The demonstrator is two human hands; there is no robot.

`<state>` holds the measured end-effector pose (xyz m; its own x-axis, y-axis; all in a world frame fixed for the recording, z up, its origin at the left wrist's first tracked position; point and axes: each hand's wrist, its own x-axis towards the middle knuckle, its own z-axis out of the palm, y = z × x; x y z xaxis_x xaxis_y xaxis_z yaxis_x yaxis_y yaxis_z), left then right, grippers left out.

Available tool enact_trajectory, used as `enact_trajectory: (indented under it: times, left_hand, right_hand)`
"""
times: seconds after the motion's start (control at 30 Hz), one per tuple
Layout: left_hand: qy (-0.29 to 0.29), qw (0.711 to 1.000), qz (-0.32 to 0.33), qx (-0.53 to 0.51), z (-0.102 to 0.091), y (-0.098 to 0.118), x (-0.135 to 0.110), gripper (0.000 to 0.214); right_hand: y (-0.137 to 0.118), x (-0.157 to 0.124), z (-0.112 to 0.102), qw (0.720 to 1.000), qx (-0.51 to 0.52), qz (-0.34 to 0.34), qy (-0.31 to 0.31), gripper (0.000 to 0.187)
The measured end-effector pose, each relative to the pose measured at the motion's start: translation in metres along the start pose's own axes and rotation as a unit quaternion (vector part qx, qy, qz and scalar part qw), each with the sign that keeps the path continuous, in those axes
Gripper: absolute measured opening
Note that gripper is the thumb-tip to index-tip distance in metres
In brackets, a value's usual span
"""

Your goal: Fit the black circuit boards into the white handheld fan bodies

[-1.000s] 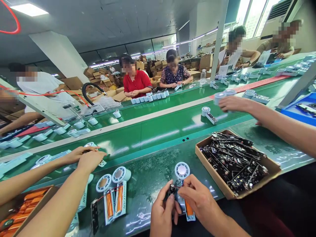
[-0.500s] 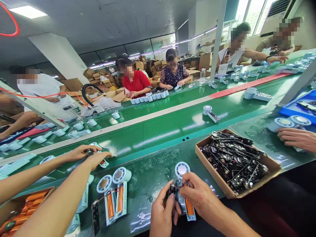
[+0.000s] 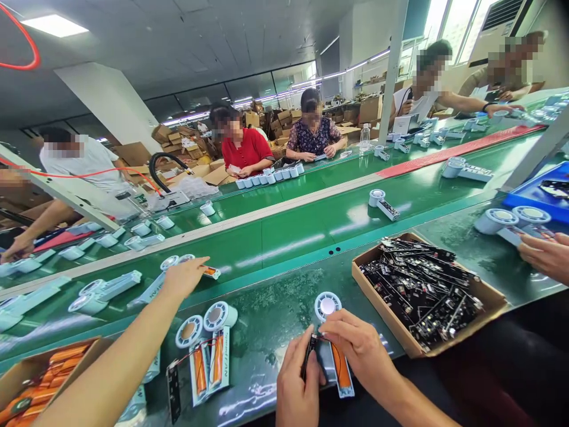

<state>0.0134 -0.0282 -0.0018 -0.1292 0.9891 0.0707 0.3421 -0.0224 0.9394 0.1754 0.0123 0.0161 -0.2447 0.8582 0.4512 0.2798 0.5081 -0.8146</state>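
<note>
My left hand (image 3: 297, 379) grips a narrow black circuit board (image 3: 310, 354) between thumb and fingers. Close beside it, the fingers of my right hand (image 3: 362, 350) are pinched on a thin red wire (image 3: 319, 338) at the board's upper end. Under my right hand lies a light-blue handheld fan (image 3: 328, 304), its round head away from me and an orange battery (image 3: 341, 369) in its open handle. To the left, two similar opened fans (image 3: 216, 315) lie side by side, with another circuit board (image 3: 173, 388) hanging from wires.
A cardboard box (image 3: 482, 332) of circuit boards stands at the right, a box of orange batteries (image 3: 94, 350) at the lower left. A co-worker's arm (image 3: 151, 314) reaches over the green conveyor (image 3: 284, 243), which carries fans. Another co-worker's hand (image 3: 544, 252) handles fans at the right.
My left hand has turned the circuit board edge-on, and my right fingers have shifted slightly left towards it. Fans on the near belt moved right; one of the left co-worker's arms left view.
</note>
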Motion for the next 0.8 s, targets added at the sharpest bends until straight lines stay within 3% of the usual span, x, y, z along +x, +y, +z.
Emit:
enact_trajectory:
  times: [0.23, 0.8]
  left_hand:
    - [0.011, 0.992, 0.080, 0.096, -0.002, -0.004, -0.002, 0.041]
    - [0.009, 0.963, 0.197, 0.185, 0.008, -0.014, -0.003, 0.054]
  right_hand:
    - [-0.003, -0.002, 0.008, 0.997, -0.075, 0.011, -0.034, 0.025]
    - [0.002, 0.000, 0.012, 0.974, -0.208, -0.035, -0.079, 0.030]
